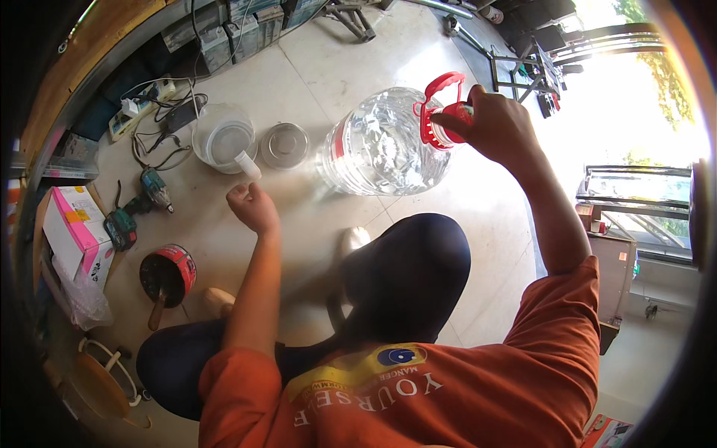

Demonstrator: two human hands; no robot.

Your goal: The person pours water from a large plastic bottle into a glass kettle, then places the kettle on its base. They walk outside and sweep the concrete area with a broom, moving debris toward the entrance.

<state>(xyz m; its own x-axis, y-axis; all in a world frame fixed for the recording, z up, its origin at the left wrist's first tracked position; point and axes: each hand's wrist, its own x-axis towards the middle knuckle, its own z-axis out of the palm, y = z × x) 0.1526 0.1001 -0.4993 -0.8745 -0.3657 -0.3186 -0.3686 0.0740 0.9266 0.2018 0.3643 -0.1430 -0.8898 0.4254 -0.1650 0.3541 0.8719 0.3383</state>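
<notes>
Water bottle: a big clear plastic water bottle (385,142) lies tipped on its side on the tiled floor (478,216), neck pointing away from the plastic jug and toward the bright doorway; a red band runs round its body.
Bottle neck: a red cap and red carry handle (441,104) sit at the neck end, the handle loop standing up above it.
Right hand: the right hand (497,123) is at the neck of the water bottle, fingers curled shut round the red cap, arm stretched out from the orange sleeve.
Left hand: the left hand (254,207) hovers over the floor on the jug side of the water bottle, well apart from the bottle itself; thumb and fingers are pinched together on a small white tube-shaped piece (249,166) that sticks up toward the jug.
Plastic jug: a clear round plastic jug (222,138) stands on the floor beyond the left hand, just beside the white piece.
Metal lid: a round metal lid (284,145) lies between the jug and the water bottle, near both.
Farther from the bottle: a green power drill (138,205) lies past the jug, a red-rimmed round tin with a wooden handle (167,275) nearer the person's knee, and a pink and white box (75,228) beyond the drill.
Person: crouched, dark trousers, one knee (418,261) just on the near side of the water bottle.
</notes>
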